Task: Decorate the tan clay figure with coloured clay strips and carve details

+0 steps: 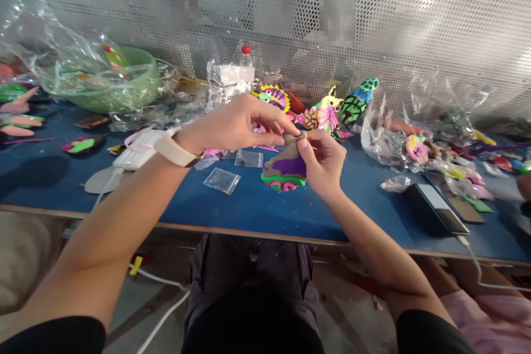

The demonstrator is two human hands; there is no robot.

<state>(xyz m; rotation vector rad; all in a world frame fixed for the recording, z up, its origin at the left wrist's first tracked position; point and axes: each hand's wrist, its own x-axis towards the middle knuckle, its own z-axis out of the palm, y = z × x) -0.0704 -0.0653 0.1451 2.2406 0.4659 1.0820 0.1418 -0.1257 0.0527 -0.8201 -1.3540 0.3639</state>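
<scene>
Above the blue table (249,204) both my hands hold one small clay figure (286,168), brown and purple with a green and pink rim at its bottom. My left hand (236,124), with a beige watch (174,148) on its wrist, pinches the figure's top edge between thumb and fingers. My right hand (323,160) grips the figure's right side, its fingers curled and its thumb pressed on the top. Small clear plastic bags (223,180) lie on the table just below my left hand.
Finished colourful clay animals (327,108) stand at the back centre. A green bowl under crumpled plastic (103,80) is at the back left. A phone on a cable (435,207) lies at the right, beside bags of clay pieces (418,146). A perforated metal wall (373,11) closes the back.
</scene>
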